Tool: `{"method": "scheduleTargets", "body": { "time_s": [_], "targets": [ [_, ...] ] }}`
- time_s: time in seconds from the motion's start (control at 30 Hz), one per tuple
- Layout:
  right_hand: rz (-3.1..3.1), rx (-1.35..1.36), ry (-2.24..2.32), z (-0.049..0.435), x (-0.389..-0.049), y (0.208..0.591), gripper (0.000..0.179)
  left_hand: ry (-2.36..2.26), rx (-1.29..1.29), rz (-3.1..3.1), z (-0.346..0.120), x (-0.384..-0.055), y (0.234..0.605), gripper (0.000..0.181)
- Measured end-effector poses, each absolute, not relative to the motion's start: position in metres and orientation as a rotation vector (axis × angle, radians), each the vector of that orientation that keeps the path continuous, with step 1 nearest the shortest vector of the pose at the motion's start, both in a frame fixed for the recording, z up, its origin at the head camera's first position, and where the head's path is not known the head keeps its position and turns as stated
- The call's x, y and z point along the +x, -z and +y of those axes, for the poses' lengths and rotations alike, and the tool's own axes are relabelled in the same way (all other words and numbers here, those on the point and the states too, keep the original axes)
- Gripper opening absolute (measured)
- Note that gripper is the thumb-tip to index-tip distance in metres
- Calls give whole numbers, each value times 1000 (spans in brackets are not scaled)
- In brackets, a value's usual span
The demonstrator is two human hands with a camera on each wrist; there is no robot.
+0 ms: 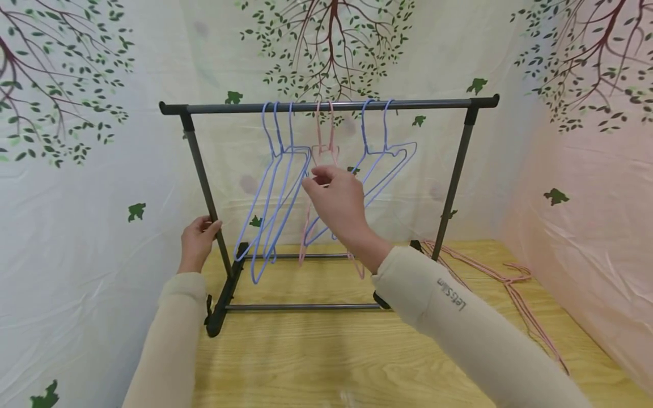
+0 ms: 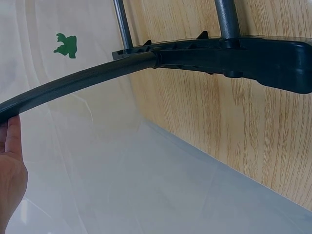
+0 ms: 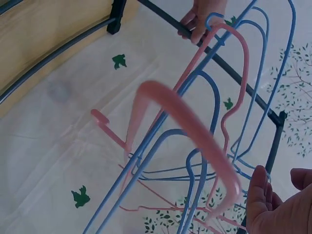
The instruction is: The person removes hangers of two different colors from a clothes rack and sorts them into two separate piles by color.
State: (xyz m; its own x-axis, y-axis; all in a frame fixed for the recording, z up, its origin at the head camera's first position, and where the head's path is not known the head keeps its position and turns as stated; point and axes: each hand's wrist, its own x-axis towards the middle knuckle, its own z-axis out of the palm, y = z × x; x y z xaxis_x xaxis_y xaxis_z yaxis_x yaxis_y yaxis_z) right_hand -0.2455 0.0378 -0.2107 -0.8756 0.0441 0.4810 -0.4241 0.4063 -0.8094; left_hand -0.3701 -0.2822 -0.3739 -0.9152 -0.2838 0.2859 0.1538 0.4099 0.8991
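A black garment rack [image 1: 326,106] stands on a wood-grain surface. My left hand [image 1: 198,243] grips its left upright [image 1: 200,170], thumb in front and fingers on the far side. Three blue hangers [image 1: 282,152] hang at the left of the rail, two pink hangers [image 1: 331,129] in the middle, and two more blue hangers [image 1: 366,151] towards the right. In front of the pink ones is my right hand [image 1: 340,198], its fingertips beside the left blue group. The right wrist view shows this hand [image 3: 282,207] with thumb and fingers apart; contact with a hanger is unclear.
Several pink hangers [image 1: 512,279] lie on the wood-grain surface [image 1: 326,362] to the right of the rack. The rack's left foot [image 1: 219,311] stands close to the sheet at the left. Sheets printed with branches and leaves [image 1: 331,45] enclose the back and sides.
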Motion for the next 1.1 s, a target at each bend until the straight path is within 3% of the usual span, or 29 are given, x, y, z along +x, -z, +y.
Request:
{"method": "scheduleTargets", "body": {
  "time_s": [0.63, 1.1],
  "targets": [
    [-2417, 151, -1230, 26, -274, 230, 39, 1487, 119, -2311, -279, -370, 374, 49],
    [-2428, 120, -1168, 32, -280, 234, 25, 1474, 125, -2312, -282, -366, 371, 48]
  ]
}}
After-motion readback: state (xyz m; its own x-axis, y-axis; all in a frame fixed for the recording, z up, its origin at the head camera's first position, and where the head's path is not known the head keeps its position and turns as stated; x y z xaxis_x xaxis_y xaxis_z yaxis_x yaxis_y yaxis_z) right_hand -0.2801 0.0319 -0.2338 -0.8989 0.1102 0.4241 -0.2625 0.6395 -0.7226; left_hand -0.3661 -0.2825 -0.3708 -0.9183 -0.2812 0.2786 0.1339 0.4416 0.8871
